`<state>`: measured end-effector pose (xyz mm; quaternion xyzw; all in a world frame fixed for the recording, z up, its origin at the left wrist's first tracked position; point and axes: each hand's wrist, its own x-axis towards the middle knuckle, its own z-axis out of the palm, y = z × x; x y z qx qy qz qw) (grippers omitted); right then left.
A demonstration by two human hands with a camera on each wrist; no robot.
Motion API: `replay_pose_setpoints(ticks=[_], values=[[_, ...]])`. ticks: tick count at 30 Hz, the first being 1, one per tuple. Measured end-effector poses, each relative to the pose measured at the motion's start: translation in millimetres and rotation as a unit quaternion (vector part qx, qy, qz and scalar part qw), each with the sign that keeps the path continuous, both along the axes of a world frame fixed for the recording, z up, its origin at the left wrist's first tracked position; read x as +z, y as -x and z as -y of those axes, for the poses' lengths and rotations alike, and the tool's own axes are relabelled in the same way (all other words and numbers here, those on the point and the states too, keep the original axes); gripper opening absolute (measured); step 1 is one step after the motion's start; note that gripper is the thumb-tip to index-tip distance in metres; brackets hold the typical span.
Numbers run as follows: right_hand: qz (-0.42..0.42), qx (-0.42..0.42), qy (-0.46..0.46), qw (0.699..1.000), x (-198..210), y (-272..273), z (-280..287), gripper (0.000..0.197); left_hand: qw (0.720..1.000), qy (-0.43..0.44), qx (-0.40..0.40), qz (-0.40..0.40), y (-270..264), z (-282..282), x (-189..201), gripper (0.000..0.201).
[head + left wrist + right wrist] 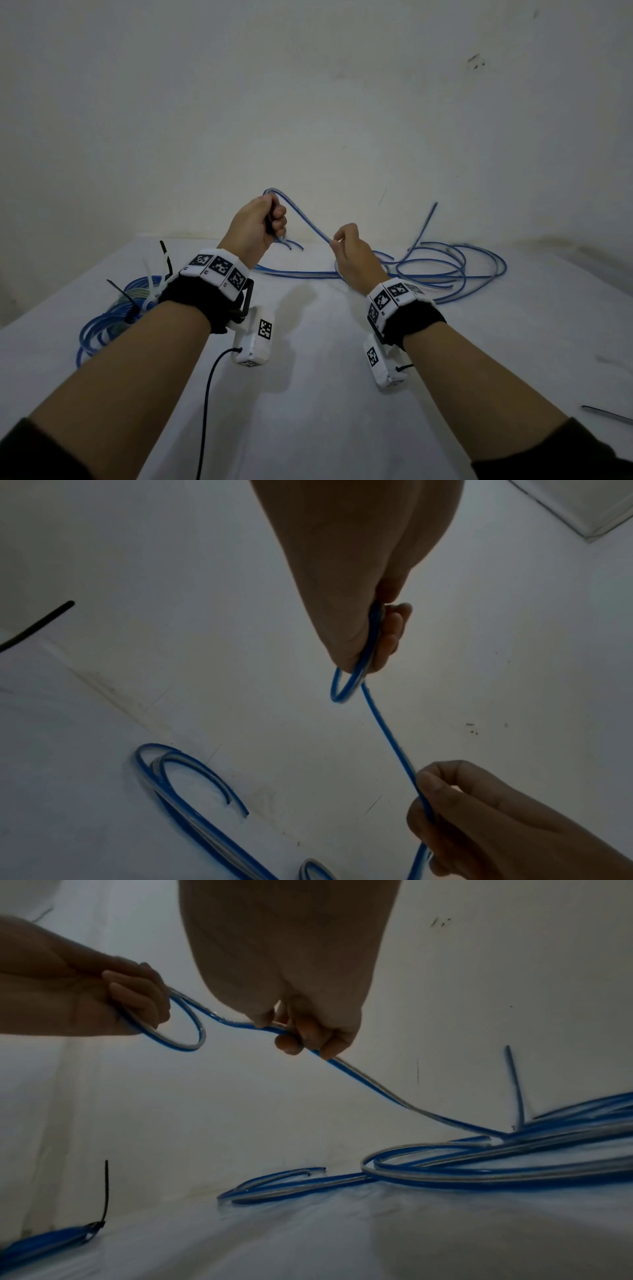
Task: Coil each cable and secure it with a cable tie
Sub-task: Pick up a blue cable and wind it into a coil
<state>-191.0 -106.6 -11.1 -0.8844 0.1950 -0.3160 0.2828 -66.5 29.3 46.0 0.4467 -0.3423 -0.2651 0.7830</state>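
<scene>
A blue-and-clear cable (306, 221) runs taut through the air between both hands. My left hand (262, 222) is raised above the table, fingers curled round a small loop of that cable (346, 688) (185, 1031). My right hand (346, 240) pinches the same cable (363, 1074) lower down and to the right; from there it drops to a loose tangle of blue cable (452, 270) (479, 1167) on the table. At the left lie coiled blue cables (109, 318), bound with black and white cable ties (150, 291).
The white table (308, 394) meets a white wall at the back. Loose cable ends (192, 783) lie on the table under my left hand. A black cable tie (606, 413) lies at the right edge. A black tie (106, 1191) sticks up from a coil.
</scene>
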Motion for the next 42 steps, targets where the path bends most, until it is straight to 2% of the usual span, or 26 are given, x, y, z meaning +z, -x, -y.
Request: replay_pose_setpoints(ticks=[3, 9, 17, 21, 26, 31, 34, 38, 42], values=[[-0.007, 0.017, 0.038, 0.999, 2.2, 6.0, -0.9, 0.01, 0.999, -0.001, 0.041, -0.006, -4.5, 3.2, -1.5, 0.03], [0.062, -0.063, 0.095, 0.992, -0.1, 4.6, 6.4, 0.006, 0.996, -0.015, 0.087, -0.019, -11.1, 7.1, -6.1, 0.028], [0.023, -0.065, 0.163, 0.984, -9.7, -6.1, 11.6, 0.019, 0.999, 0.001, 0.023, -0.037, -1.1, 2.8, -3.7, 0.028], [0.034, -0.049, 0.209, 0.976, -14.7, -8.7, 13.5, 0.03, 0.998, -0.026, 0.041, 0.032, 5.5, 6.3, -1.0, 0.03], [0.049, -0.015, 0.261, 0.964, -12.0, -8.9, 7.3, 0.015, 0.982, -0.063, 0.106, 0.14, 15.6, 15.2, -6.7, 0.024], [-0.029, 0.046, 0.199, 0.978, 3.5, -3.8, -3.1, 0.026, 0.974, -0.07, 0.124, 0.178, 14.2, 18.3, -14.0, 0.023], [-0.028, 0.088, 0.163, 0.982, 8.6, 0.0, -7.9, 0.025, 0.958, -0.117, 0.137, 0.224, 12.2, 19.3, -17.3, 0.023], [0.002, 0.118, 0.117, 0.986, 5.8, 1.5, -5.5, 0.011, 0.93, -0.193, 0.123, 0.286, 10.5, 11.7, -19.6, 0.023], [0.008, 0.15, 0.16, 0.975, 6.0, 1.8, 1.8, 0.011, 0.914, -0.251, 0.112, 0.298, 12.2, 4.7, -20.1, 0.022]])
